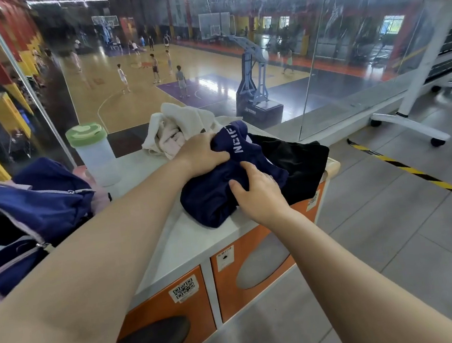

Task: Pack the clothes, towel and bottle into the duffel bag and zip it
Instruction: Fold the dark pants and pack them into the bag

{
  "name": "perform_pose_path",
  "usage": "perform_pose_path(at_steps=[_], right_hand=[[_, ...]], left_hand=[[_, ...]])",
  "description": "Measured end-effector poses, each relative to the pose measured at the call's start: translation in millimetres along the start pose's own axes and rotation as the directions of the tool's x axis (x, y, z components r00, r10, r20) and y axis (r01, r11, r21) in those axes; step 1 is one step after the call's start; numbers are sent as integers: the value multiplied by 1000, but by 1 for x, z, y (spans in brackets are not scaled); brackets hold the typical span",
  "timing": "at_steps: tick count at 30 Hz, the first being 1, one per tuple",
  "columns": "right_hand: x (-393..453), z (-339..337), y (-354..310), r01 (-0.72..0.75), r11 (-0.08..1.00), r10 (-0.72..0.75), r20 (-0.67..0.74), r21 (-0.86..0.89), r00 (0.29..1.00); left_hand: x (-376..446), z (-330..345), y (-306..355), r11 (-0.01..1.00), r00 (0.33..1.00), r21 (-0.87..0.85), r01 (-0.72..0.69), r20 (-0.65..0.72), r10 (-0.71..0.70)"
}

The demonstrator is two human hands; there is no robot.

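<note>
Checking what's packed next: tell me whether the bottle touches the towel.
Apart. The head view shows a strip of bare cabinet top between the bottle and the towel.

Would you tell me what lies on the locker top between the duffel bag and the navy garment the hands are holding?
In the head view, only the left forearm crosses bare white locker top between duffel bag and navy garment.

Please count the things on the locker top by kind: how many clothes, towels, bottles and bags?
Clothes: 2, navy garment, black garment
Towels: 1, cream towel
Bottles: 1, green-lidded bottle
Bags: 1, navy duffel bag
Total: 5
</note>
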State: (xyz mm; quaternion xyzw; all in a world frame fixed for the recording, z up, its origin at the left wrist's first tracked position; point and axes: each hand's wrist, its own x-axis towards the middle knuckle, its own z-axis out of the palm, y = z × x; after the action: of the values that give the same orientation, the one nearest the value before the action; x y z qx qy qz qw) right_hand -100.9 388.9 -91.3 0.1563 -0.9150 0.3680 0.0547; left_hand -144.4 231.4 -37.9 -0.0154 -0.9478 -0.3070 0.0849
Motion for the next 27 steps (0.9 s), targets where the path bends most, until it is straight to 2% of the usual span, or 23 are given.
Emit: perform_pose_path(at_steps=[2, 4, 6, 8, 12, 15, 18, 20, 23, 27], right_hand=[[0, -2, 1, -6, 999, 7, -38, 31, 999], [2, -1, 3, -39, 993, 49, -88, 115, 995], [2, 0, 1, -93, 959, 120, -87, 266, 989], [3, 0, -4, -117, 909, 157, -67, 401, 985], [4, -2, -22, -138, 776, 194, -25, 615, 981], [3, 2, -35, -160, 674, 218, 12, 721, 976], [-3, 3, -54, -255, 552, 252, 133, 794, 959], [-10, 6, -69, -394, 457, 253, 308, 798, 917], [-24, 13, -94, -555, 336, 127, 548, 761, 827], [-43, 19, -132, -597, 298, 15, 622, 745, 783]], left_hand=[[-9, 2, 2, 999, 981, 13, -33, -189, 35], [-17, 3, 2, 996, 963, -74, -41, -270, 20], [-24, 0, 1, 963, 972, -269, -15, -231, -49], [-34, -6, 0, 885, 980, -465, 13, -172, -104], [-61, -17, -1, 653, 975, -751, 95, -64, -214], [-82, -28, -7, 477, 939, -860, 180, 5, -345], [-105, -44, -16, 313, 893, -918, 244, 87, -442], [-125, -55, -23, 233, 873, -938, 258, 123, -472], [-157, -72, -33, 145, 846, -952, 271, 164, -506], [-198, -92, -41, 102, 829, -965, 240, 149, -539]])
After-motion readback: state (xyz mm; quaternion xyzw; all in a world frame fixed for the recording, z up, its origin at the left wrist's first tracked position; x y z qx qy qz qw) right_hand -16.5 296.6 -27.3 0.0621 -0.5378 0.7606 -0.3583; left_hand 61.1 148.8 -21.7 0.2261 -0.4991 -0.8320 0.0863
